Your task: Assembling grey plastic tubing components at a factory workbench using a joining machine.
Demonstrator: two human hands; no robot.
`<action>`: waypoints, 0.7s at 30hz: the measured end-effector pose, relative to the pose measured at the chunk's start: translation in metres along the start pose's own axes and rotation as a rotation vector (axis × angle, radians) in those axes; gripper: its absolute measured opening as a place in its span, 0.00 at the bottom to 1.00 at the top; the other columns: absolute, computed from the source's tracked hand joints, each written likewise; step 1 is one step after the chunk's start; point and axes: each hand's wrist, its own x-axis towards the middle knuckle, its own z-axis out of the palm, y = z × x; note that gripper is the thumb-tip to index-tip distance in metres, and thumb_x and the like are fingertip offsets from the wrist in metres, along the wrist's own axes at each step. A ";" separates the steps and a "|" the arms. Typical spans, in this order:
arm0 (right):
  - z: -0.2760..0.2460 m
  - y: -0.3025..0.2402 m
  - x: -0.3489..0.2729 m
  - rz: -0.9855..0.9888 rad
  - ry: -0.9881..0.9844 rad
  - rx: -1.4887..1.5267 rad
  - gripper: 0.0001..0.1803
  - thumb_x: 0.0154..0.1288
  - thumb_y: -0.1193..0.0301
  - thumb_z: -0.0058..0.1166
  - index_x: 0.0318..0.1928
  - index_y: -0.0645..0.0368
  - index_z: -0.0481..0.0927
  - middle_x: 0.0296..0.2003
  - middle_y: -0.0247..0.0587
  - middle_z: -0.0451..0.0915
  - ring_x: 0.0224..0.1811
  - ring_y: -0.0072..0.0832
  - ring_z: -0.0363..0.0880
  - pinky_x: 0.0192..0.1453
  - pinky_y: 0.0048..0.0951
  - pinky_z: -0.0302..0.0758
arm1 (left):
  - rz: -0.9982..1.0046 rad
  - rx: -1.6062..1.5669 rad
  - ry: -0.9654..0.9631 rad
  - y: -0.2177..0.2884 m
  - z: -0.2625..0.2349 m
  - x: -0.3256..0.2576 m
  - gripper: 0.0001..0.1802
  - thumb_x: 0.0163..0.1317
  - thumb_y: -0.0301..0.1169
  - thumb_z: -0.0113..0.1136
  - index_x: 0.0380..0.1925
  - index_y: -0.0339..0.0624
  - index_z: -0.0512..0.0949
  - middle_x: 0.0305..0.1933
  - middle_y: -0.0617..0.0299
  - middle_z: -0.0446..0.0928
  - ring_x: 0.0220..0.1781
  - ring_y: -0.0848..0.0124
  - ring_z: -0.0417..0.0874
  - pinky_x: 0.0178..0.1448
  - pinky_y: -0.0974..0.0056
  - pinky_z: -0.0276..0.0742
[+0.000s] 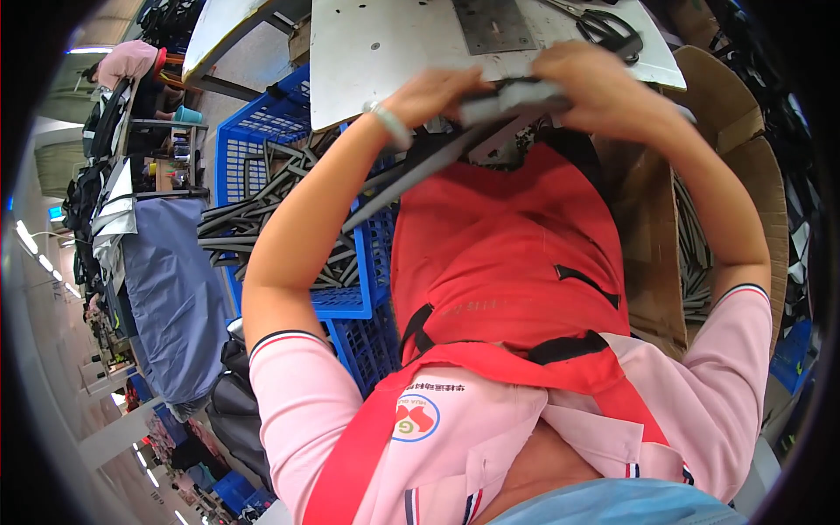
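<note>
Left hand (pixel 433 92) and right hand (pixel 595 87) both grasp a grey strap piece (pixel 516 98) at the bench (pixel 394 44) edge. Scissors (pixel 608 31) lie just beyond the right hand. A blue crate (pixel 262 131) of strips sits beside the left hand.

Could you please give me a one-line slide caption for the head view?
Left hand and right hand grip a grey strap at a white worktable, above a blue crate.

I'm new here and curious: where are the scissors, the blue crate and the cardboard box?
scissors (pixel 610 31), head view, on the black handles.
blue crate (pixel 254 131), head view, on its lattice wall.
cardboard box (pixel 739 131), head view, on its flap.
</note>
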 end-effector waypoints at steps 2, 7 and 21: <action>-0.013 0.039 -0.026 0.137 0.054 -0.017 0.29 0.45 0.68 0.63 0.52 0.65 0.76 0.43 0.54 0.79 0.49 0.48 0.76 0.54 0.39 0.73 | -0.110 -0.081 -0.163 -0.024 -0.001 -0.021 0.27 0.71 0.51 0.47 0.44 0.36 0.80 0.36 0.61 0.82 0.38 0.75 0.79 0.45 0.68 0.74; -0.034 0.051 -0.051 0.438 -0.093 0.422 0.33 0.48 0.65 0.63 0.55 0.68 0.74 0.43 0.45 0.79 0.45 0.29 0.76 0.54 0.28 0.71 | -0.041 -0.196 0.084 -0.010 0.000 -0.031 0.16 0.63 0.40 0.61 0.38 0.36 0.84 0.25 0.63 0.80 0.26 0.79 0.77 0.31 0.72 0.73; -0.071 0.113 -0.034 0.594 -0.037 0.581 0.24 0.48 0.63 0.64 0.46 0.61 0.76 0.32 0.28 0.72 0.35 0.18 0.68 0.42 0.20 0.66 | 0.264 0.108 0.449 0.050 -0.034 0.036 0.18 0.59 0.40 0.66 0.37 0.33 0.84 0.26 0.61 0.81 0.28 0.76 0.81 0.32 0.71 0.73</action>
